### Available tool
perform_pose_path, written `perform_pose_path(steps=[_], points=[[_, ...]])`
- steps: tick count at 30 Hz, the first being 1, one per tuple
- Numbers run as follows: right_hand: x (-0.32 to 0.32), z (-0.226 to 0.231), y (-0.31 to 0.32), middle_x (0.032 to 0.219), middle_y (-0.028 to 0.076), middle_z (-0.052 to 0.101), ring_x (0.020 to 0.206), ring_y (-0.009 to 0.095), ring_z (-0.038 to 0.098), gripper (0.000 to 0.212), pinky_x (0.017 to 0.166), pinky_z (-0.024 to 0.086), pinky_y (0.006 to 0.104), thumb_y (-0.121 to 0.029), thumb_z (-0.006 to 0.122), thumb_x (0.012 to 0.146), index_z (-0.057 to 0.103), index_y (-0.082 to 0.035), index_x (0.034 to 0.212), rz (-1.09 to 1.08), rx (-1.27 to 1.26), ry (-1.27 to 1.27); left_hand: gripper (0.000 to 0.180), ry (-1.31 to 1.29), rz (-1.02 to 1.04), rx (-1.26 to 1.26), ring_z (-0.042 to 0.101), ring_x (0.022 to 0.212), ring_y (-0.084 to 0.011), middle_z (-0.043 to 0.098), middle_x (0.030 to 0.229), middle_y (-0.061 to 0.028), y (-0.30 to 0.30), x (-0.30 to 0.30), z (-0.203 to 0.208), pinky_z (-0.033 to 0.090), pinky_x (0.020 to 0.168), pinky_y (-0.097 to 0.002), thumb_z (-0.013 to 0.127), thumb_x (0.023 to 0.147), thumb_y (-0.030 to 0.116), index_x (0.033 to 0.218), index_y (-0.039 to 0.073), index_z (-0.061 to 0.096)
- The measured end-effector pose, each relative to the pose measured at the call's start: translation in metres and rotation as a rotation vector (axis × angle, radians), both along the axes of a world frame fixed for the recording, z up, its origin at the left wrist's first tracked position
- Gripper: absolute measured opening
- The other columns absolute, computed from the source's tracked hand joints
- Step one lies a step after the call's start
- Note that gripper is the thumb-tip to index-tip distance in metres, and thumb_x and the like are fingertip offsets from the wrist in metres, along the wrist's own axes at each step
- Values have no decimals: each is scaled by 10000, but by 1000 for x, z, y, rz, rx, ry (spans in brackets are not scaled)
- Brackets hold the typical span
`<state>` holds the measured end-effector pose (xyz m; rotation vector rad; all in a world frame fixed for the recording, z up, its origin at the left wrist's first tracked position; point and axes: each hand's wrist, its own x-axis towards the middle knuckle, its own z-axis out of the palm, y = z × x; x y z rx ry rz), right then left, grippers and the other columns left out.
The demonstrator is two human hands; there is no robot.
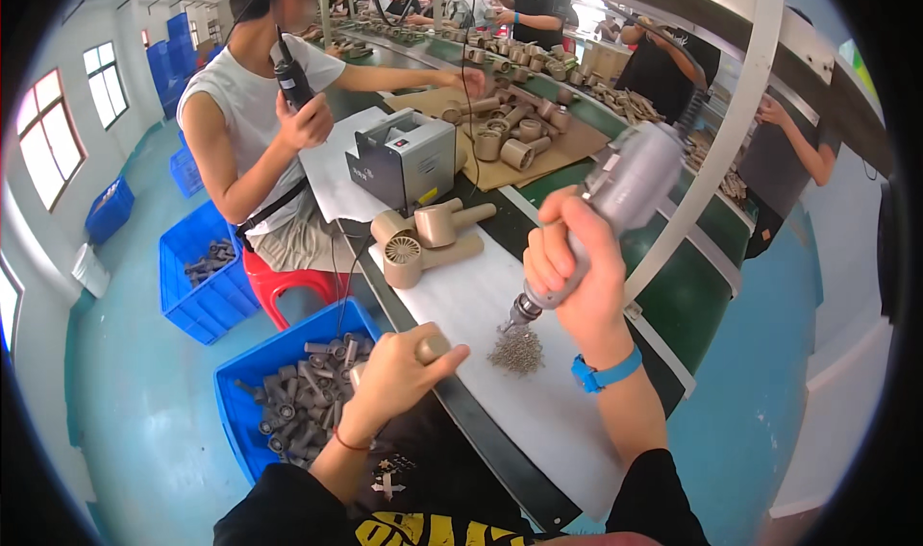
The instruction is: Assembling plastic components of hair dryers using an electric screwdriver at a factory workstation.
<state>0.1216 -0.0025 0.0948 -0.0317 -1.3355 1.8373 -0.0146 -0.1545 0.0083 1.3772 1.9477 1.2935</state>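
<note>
My right hand (pixel 588 272) is wrapped round a grey electric screwdriver (pixel 635 171), tilted so its bit points down. The tip meets the edge of a small heap of screws (pixel 517 352), at least as seen from here; contact is hard to confirm. My left hand (pixel 392 378) is closed round a tan hair dryer part (pixel 433 347), mostly hidden by the fingers, above the bench's left edge. Beyond the screws, several tan hair dryer housings (pixel 406 260) lie together on a white foam sheet (pixel 562 440).
Left of the bench stands a blue bin (pixel 231 416) full of grey-brown handle parts. A grey box-shaped machine (pixel 428 161) sits farther back, near cardboard (pixel 577 142) with more housings. A co-worker (pixel 240 113) on a red stool (pixel 279 291) holds another screwdriver. A white post (pixel 711 171) rises at right.
</note>
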Motion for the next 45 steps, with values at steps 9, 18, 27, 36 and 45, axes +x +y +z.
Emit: perform_pose_path(steps=[9, 18, 27, 36, 45], points=[[-14, -4, 45, 541, -46, 365, 461, 62, 358, 239, 449, 305, 235, -285, 587, 930, 548, -50, 906, -152, -299, -50, 359, -420, 280, -159, 435, 489, -69, 480, 543, 21, -58, -59, -92, 333, 449, -250, 617, 926, 253, 660, 31, 524], [-4, -4, 67, 567, -53, 341, 485, 44, 340, 193, 457, 296, 213, -220, 575, 947, 541, -30, 938, -247, -309, 8, 445, -910, -194, 394, 503, 693, -162, 453, 782, -39, -10, -59, -22, 448, 634, -308, 665, 885, 434, 1020, 62, 462], [3, -2, 75, 577, -44, 353, 493, 49, 342, 193, 462, 294, 220, -215, 586, 939, 554, -24, 934, -304, -273, -10, 283, 39, -189, 282, 599, 952, -267, 600, 987, -110, 104, -49, 15, 482, 810, -337, 614, 916, 147, 1126, 19, 475], [12, -40, 109, 686, -9, 524, 568, 68, 501, 424, 514, 412, 231, -369, 719, 839, 589, -14, 1032, -226, 246, -845, 524, 944, -133, -3, 541, 1094, -318, 581, 1138, -150, 172, -29, -30, 448, 875, -406, 783, 703, 214, 1152, 68, 555], [3, -88, 117, 806, 42, 550, 652, 168, 544, 554, 599, 465, 301, -315, 785, 791, 534, -42, 1201, -936, 808, -967, 576, 889, 55, 137, 242, 1364, -464, 367, 1387, -258, 93, -53, -35, 204, 1075, -618, 819, 631, 251, 1101, 12, 586]])
